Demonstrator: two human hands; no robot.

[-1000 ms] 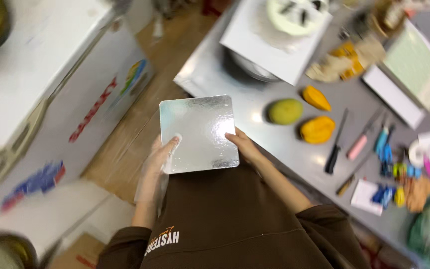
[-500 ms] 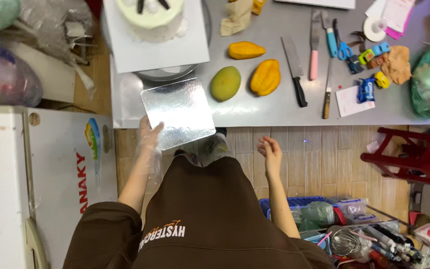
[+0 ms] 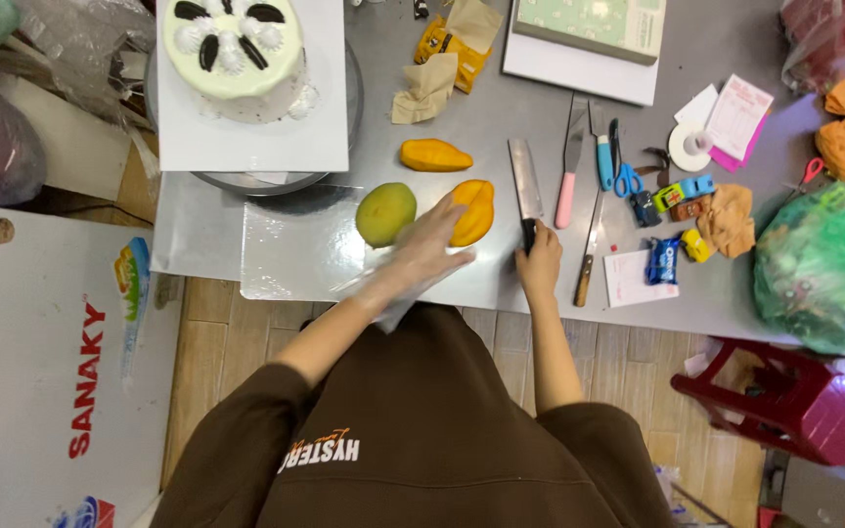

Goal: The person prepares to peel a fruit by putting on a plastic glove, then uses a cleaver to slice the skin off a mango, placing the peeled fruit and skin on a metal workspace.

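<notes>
Steel desk (image 3: 501, 117). Your right hand (image 3: 538, 262) clamped on cleaver (image 3: 524, 186) handle. Left hand (image 3: 429, 244) blurred, fingers spread, over peeled mango (image 3: 473, 210); green mango (image 3: 385, 214) just left.

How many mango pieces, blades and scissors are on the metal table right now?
Whole green mango: 1
Peeled orange mango pieces: 2
Cleaver, handle under the right hand: 1
Other knives and spatulas: 2
Scissors: 1
Total: 7
</notes>
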